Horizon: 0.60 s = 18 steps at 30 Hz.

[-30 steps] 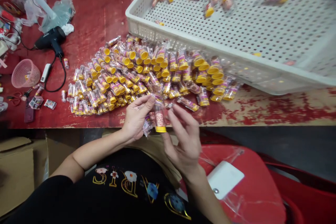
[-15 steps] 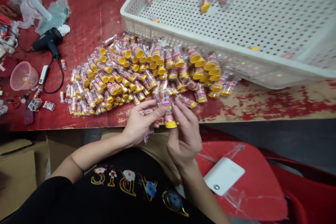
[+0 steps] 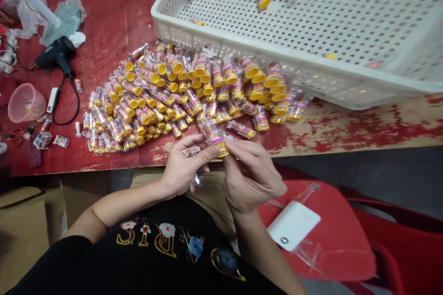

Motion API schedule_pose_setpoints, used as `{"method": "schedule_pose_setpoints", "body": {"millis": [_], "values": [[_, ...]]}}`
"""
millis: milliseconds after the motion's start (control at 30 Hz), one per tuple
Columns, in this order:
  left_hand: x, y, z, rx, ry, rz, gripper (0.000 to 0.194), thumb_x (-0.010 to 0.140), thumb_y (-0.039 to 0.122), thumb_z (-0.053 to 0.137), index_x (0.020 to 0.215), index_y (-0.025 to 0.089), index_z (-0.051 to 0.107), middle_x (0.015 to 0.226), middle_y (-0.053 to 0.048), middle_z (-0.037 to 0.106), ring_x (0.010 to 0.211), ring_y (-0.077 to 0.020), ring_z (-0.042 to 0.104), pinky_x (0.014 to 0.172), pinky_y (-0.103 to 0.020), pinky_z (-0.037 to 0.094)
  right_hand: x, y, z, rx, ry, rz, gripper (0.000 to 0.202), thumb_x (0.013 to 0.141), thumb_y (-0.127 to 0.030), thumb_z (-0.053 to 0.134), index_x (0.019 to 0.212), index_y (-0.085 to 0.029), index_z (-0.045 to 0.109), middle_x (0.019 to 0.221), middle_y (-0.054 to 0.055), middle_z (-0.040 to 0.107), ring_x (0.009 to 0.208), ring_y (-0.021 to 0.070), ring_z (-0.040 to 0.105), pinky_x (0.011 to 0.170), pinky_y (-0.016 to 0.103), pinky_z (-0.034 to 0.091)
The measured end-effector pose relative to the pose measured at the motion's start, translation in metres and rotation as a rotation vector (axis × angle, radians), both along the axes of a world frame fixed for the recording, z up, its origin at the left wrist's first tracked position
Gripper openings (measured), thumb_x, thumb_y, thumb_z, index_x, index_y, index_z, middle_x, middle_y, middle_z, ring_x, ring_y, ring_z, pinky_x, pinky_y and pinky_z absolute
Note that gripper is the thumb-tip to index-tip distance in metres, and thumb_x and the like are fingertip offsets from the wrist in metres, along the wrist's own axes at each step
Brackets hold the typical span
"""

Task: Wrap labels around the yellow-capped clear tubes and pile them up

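Observation:
A printed clear plastic sleeve [image 3: 212,132], purple and yellow, is held over the table's front edge. My left hand [image 3: 183,166] is closed, its thumb pressing on the sleeve's lower part, and more folded sleeves [image 3: 191,152] stick out between its fingers. Closed in a pinch, my right hand [image 3: 252,173] grips the lower right end of the same sleeve. Whether a tube is inside it, I cannot tell; the fingers cover that end. Just beyond both hands lies a big heap of small clear tubes with yellow caps [image 3: 162,97], wrapped in similar sleeves.
A white perforated crate [image 3: 311,32] with more yellow-capped tubes stands behind the heap. At left are a black heat gun [image 3: 57,55], a pink basket [image 3: 26,103] and red-handled scissors [image 3: 14,137]. A red chair [image 3: 328,230] bears a white device [image 3: 294,226].
The yellow-capped tube that hung upright below the sleeve no longer shows as such. My right fingers have closed over the sleeve's lower end, and the sleeve tilts more. The camera view has shifted slightly.

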<state>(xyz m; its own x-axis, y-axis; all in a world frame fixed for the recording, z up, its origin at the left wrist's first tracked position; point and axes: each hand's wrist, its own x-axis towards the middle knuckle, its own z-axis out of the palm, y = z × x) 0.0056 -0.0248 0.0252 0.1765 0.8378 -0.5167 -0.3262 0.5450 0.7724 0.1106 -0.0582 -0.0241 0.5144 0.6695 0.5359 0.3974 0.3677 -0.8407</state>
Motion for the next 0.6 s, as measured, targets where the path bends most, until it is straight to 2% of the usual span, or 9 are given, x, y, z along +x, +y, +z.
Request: {"method": "schedule_pose_setpoints", "body": {"millis": [133, 333, 600], "values": [[0.000, 0.004, -0.002, -0.006, 0.002, -0.021, 0.054, 0.054, 0.046, 0.099, 0.093, 0.017, 0.075, 0.077, 0.000, 0.070, 0.056, -0.0069, 0.055, 0.049, -0.020, 0.044, 0.000, 0.003, 0.000, -0.015, 0.017, -0.007, 0.027, 0.086, -0.013, 0.077, 0.107, -0.030, 0.080, 0.096, 0.002, 0.080, 0.089, 0.0207, 0.076, 0.081, 0.040, 0.064], [-0.003, 0.010, -0.004, 0.090, 0.012, -0.019, 0.074, 0.065, 0.041, 0.095, 0.134, 0.032, 0.069, 0.076, 0.004, 0.068, 0.052, -0.0068, 0.051, 0.051, -0.022, 0.048, 0.001, 0.009, 0.000, -0.010, 0.060, 0.036, 0.034, 0.085, -0.007, 0.077, 0.109, -0.031, 0.080, 0.097, 0.002, 0.080, 0.089, 0.0192, 0.076, 0.082, 0.038, 0.063], [-0.003, 0.016, -0.007, 0.054, -0.033, 0.010, 0.079, 0.063, 0.032, 0.097, 0.136, 0.030, 0.068, 0.077, 0.005, 0.067, 0.054, -0.0066, 0.054, 0.050, -0.020, 0.050, 0.003, 0.016, 0.000, -0.019, 0.015, 0.047, 0.032, 0.086, -0.009, 0.075, 0.110, -0.030, 0.079, 0.098, 0.003, 0.080, 0.091, 0.0200, 0.076, 0.083, 0.040, 0.063]]}}
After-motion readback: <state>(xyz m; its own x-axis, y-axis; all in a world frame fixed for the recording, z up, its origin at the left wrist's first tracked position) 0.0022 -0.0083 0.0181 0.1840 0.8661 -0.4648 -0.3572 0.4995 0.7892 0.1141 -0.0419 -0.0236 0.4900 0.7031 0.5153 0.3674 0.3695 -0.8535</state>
